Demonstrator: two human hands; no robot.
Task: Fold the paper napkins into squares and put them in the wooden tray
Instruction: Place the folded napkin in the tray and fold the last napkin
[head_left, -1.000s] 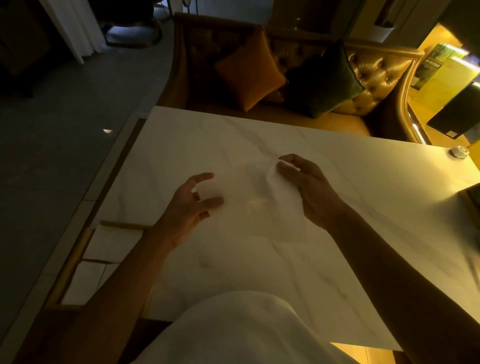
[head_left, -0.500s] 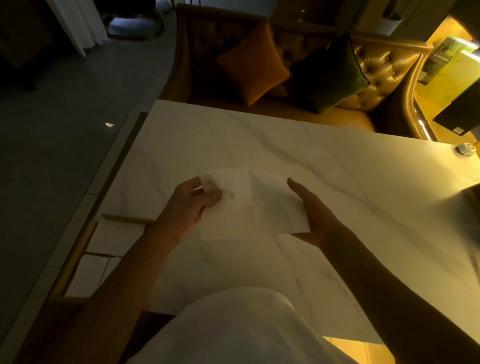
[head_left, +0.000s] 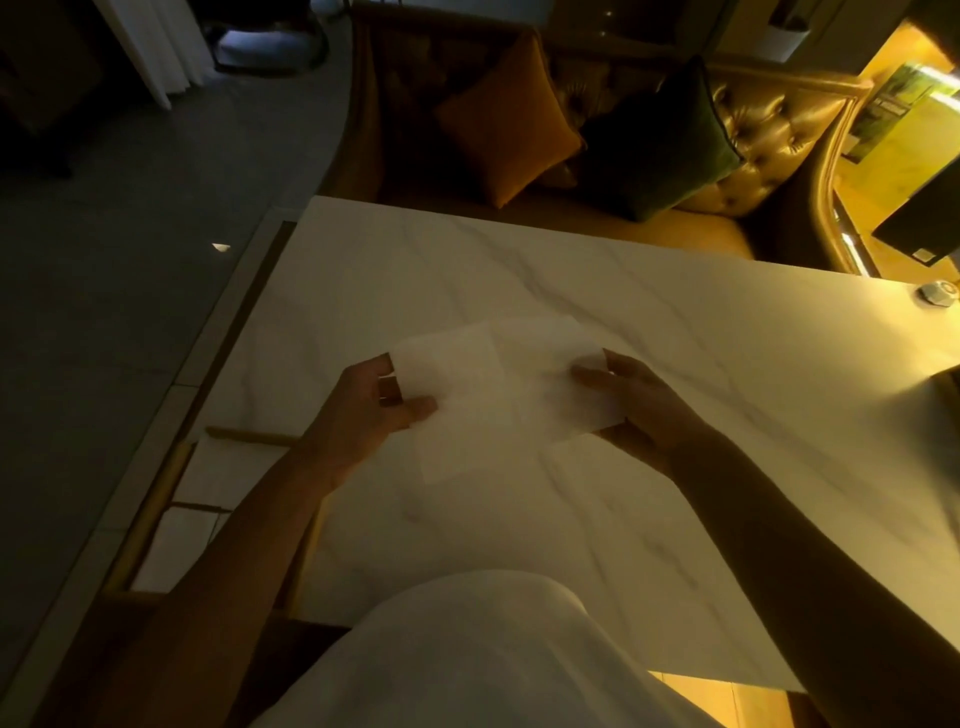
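Wooden tray (head_left: 156, 506) holding folded napkins (head_left: 179, 540), both hands gripping napkin (head_left: 498, 395)

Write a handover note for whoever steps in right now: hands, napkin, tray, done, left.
Left hand: pinching the left edge of the paper napkin, thumb on top.
Right hand: holding the napkin's right edge, fingers under it.
Napkin: spread wide between both hands over the marble table, a crease down its middle; not yet a square.
Wooden tray: at the table's left edge, under the left forearm, with white folded napkins already in its compartments.
Done: some napkins are in the tray.
Left: finish folding this one into a square and put it in the tray. No other loose napkins are visible.
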